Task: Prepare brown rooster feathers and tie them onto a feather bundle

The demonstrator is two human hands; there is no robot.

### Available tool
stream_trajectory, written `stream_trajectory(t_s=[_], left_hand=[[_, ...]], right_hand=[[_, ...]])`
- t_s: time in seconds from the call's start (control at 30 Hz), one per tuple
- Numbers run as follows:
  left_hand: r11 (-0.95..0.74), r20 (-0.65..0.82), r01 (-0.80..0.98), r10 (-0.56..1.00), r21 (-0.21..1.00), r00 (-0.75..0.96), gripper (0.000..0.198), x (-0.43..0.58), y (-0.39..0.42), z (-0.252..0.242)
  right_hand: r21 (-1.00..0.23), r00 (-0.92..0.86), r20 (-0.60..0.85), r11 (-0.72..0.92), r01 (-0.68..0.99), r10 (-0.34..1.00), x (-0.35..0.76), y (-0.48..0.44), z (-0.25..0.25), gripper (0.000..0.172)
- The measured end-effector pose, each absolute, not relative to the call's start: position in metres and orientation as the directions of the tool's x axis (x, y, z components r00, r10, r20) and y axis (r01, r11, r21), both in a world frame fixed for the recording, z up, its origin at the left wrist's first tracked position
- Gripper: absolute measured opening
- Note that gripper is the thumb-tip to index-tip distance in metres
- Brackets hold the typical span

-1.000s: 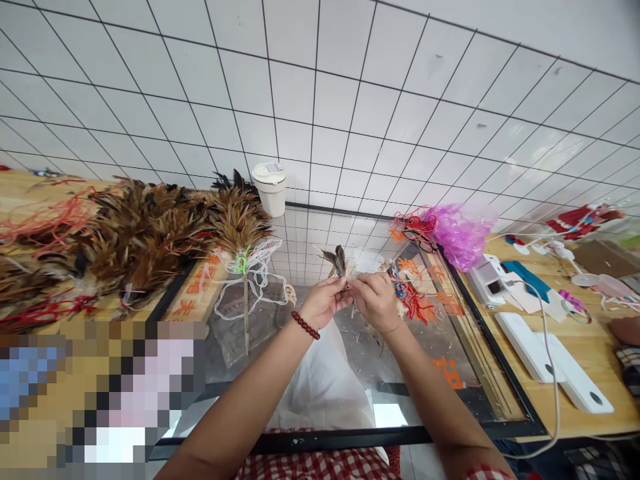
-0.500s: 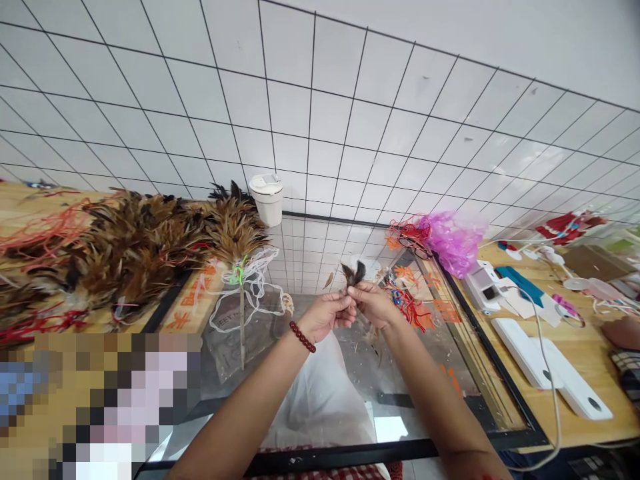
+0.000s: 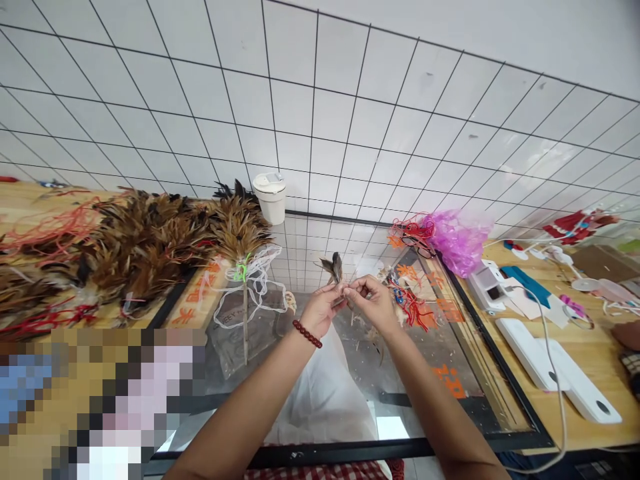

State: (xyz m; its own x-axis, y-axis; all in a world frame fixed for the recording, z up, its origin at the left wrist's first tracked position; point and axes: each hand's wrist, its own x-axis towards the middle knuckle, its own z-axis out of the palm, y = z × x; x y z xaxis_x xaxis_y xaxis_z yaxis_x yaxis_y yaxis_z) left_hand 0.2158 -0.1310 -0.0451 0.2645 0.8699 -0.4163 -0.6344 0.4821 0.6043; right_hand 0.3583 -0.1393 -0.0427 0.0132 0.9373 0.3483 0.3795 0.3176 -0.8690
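One feather tuft (image 3: 334, 267) pinched between fingers of left hand (image 3: 323, 310) and right hand (image 3: 373, 303); one white cup (image 3: 271, 198) behind.

A dark red bead bracelet (image 3: 307, 333) sits behind the left hand (image 3: 323, 308); the clothing (image 3: 320, 473) is red-and-white checked.

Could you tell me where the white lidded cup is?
In the head view, the white lidded cup stands at the tiled wall, just right of the feather pile.
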Motion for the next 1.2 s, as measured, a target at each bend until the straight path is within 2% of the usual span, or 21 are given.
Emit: stream_trajectory(t_s=[0.1,0.2,0.33,0.43,0.5,0.57,0.63,0.73,0.83,0.93,1.0,1.1,1.2], left_hand=[[0.509,-0.425,-0.647,0.855,0.568,0.299,0.008,0.216,-0.132,-0.044],[0.585,-0.489,-0.652,0.797,0.482,0.354,0.005,0.218,-0.135,-0.041],[0.614,-0.575,-0.681,0.746,0.399,0.336,0.011,0.221,-0.136,-0.038],[0.534,-0.577,-0.739,0.78,0.412,0.242,0.014,0.218,-0.133,-0.037],[0.477,-0.566,-0.774,0.802,0.416,0.19,0.014,0.215,-0.13,-0.036],[0.446,-0.535,-0.79,0.825,0.421,0.181,0.012,0.213,-0.129,-0.036],[0.44,-0.488,-0.789,0.848,0.43,0.207,0.007,0.215,-0.131,-0.036],[0.468,-0.438,-0.761,0.858,0.45,0.268,0.003,0.22,-0.136,-0.036],[0.483,-0.426,-0.745,0.856,0.461,0.291,0.004,0.223,-0.139,-0.037],[0.45,-0.422,-0.746,0.872,0.492,0.247,0.004,0.222,-0.138,-0.039],[0.433,-0.427,-0.739,0.878,0.516,0.216,0.004,0.221,-0.138,-0.039],[0.438,-0.426,-0.731,0.877,0.522,0.221,0.003,0.222,-0.139,-0.04],[0.465,-0.44,-0.734,0.863,0.495,0.25,0.003,0.224,-0.14,-0.042]], right_hand=[[-0.799,-0.064,0.467,0.452,0.396,0.882,0.355,-0.141,-0.041,0.014],[-0.696,-0.168,0.57,0.582,0.421,0.804,0.355,-0.141,-0.041,0.014],[-0.603,-0.227,0.601,0.621,0.501,0.767,0.358,-0.144,-0.038,0.014],[-0.657,-0.154,0.6,0.594,0.465,0.785,0.362,-0.146,-0.033,0.017],[-0.662,-0.168,0.589,0.591,0.461,0.79,0.364,-0.146,-0.032,0.016],[-0.601,-0.233,0.576,0.599,0.528,0.783,0.364,-0.145,-0.034,0.012],[-0.504,-0.269,0.579,0.598,0.623,0.77,0.362,-0.145,-0.04,0.021],[-0.42,-0.227,0.608,0.55,0.722,0.761,0.356,-0.144,-0.046,0.023],[-0.462,-0.158,0.602,0.503,0.731,0.782,0.357,-0.143,-0.046,0.023],[-0.546,-0.116,0.604,0.514,0.662,0.789,0.364,-0.142,-0.043,0.03],[-0.537,-0.152,0.627,0.566,0.626,0.764,0.368,-0.142,-0.042,0.026],[-0.424,-0.267,0.653,0.634,0.646,0.709,0.369,-0.144,-0.044,0.016],[-0.379,-0.314,0.626,0.63,0.678,0.714,0.364,-0.147,-0.044,0.012]])
